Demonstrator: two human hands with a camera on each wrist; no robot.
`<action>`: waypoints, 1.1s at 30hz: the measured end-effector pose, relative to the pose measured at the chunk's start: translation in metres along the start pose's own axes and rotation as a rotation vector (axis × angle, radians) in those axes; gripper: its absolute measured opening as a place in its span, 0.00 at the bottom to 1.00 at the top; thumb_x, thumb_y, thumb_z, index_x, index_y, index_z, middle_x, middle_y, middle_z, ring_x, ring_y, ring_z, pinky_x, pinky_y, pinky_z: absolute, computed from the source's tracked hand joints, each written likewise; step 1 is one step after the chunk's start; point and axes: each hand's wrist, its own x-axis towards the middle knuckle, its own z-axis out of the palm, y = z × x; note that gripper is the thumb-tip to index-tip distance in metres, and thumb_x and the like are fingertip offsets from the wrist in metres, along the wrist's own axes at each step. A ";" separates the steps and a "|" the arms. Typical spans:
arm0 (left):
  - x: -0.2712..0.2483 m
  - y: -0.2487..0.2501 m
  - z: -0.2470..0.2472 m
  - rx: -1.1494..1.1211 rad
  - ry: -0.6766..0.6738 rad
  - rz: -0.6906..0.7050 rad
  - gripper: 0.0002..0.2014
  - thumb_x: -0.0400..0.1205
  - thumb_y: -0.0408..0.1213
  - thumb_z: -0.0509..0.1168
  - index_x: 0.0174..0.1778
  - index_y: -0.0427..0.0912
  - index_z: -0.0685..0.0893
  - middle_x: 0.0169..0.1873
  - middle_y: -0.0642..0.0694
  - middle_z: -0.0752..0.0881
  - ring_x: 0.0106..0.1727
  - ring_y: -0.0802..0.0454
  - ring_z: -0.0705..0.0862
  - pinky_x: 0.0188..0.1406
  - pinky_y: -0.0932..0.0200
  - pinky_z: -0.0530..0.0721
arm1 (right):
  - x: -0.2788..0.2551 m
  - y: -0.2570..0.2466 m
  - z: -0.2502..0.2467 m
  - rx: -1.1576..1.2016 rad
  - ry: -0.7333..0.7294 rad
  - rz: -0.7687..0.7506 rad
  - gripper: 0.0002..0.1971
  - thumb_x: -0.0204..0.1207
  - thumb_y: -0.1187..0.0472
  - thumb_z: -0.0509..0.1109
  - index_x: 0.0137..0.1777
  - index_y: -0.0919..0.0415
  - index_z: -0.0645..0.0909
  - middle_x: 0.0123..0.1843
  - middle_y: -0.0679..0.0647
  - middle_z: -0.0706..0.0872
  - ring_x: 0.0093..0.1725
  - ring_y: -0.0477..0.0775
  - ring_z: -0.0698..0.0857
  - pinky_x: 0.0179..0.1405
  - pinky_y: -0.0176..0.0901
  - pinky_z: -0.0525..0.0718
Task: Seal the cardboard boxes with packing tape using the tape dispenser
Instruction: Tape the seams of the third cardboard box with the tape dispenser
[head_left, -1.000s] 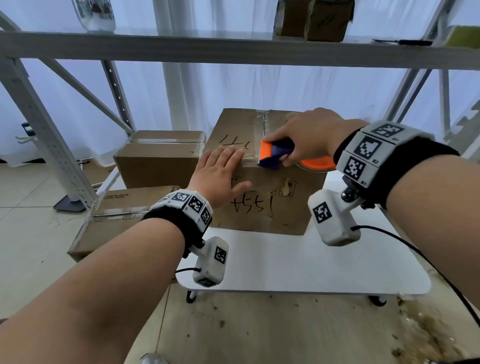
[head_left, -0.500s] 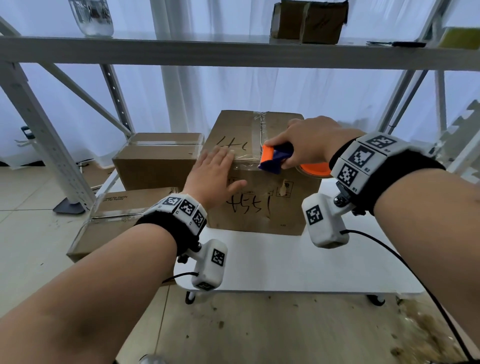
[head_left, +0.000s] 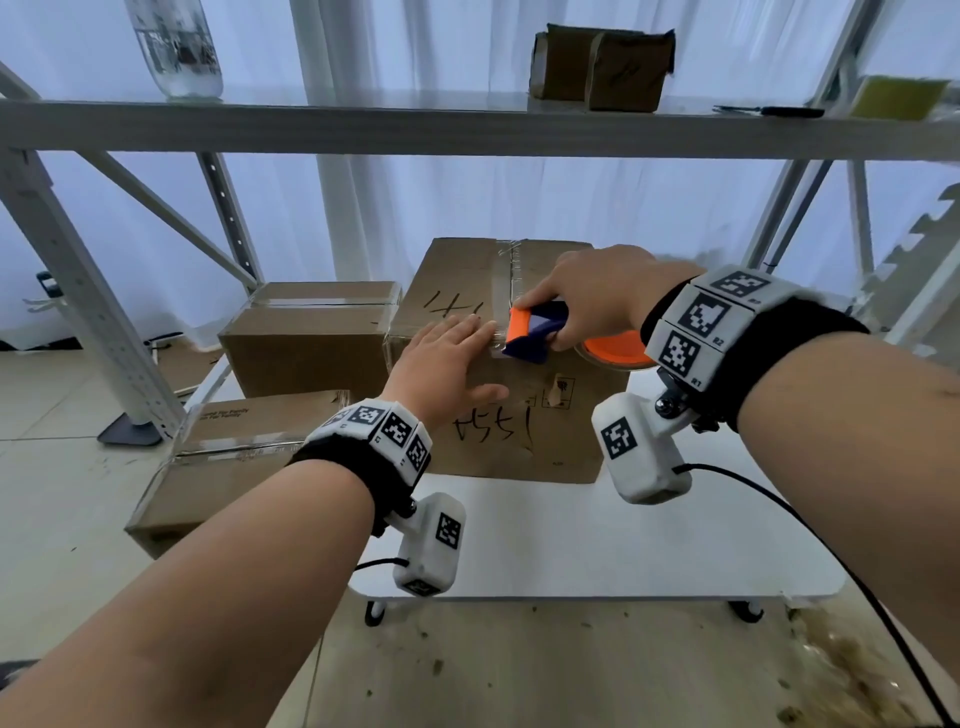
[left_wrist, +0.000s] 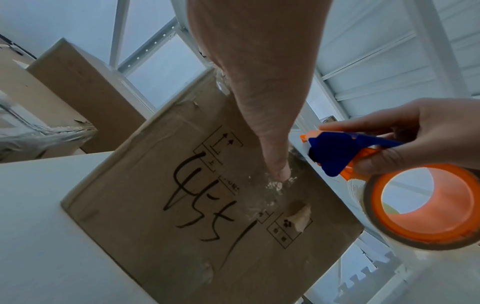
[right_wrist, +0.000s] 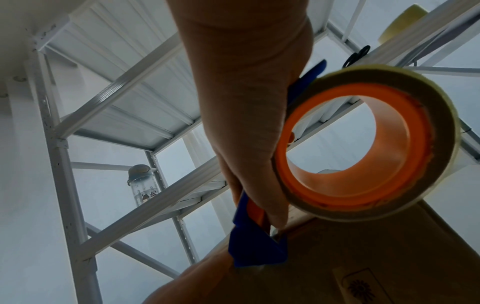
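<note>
Pointing left across box (head_left: 524, 415), dispenser (head_left: 535, 332) lies level.

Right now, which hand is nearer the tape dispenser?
Right. The right hand grips the tape dispenser at the box's top front edge. The left hand lies flat on the box just beside it, fingertips close to its orange nose.
</note>
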 end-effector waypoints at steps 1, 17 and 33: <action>0.000 0.001 0.000 0.000 0.003 -0.001 0.41 0.77 0.65 0.60 0.83 0.55 0.53 0.83 0.50 0.58 0.84 0.50 0.52 0.83 0.49 0.48 | 0.000 0.001 0.000 0.015 0.002 -0.004 0.29 0.76 0.46 0.69 0.77 0.36 0.68 0.53 0.42 0.73 0.52 0.44 0.71 0.45 0.44 0.72; 0.007 0.002 -0.011 0.042 -0.007 0.041 0.36 0.80 0.58 0.63 0.82 0.51 0.60 0.81 0.48 0.63 0.83 0.49 0.56 0.81 0.52 0.54 | -0.002 -0.007 0.001 -0.002 0.036 0.012 0.25 0.77 0.45 0.67 0.74 0.38 0.72 0.61 0.43 0.81 0.56 0.48 0.77 0.42 0.45 0.73; 0.007 0.008 -0.005 0.015 -0.016 0.034 0.37 0.81 0.59 0.61 0.83 0.49 0.56 0.83 0.48 0.59 0.83 0.51 0.55 0.82 0.53 0.50 | -0.023 0.025 0.017 -0.022 -0.013 0.084 0.29 0.78 0.43 0.67 0.78 0.32 0.62 0.62 0.47 0.75 0.62 0.49 0.76 0.48 0.46 0.75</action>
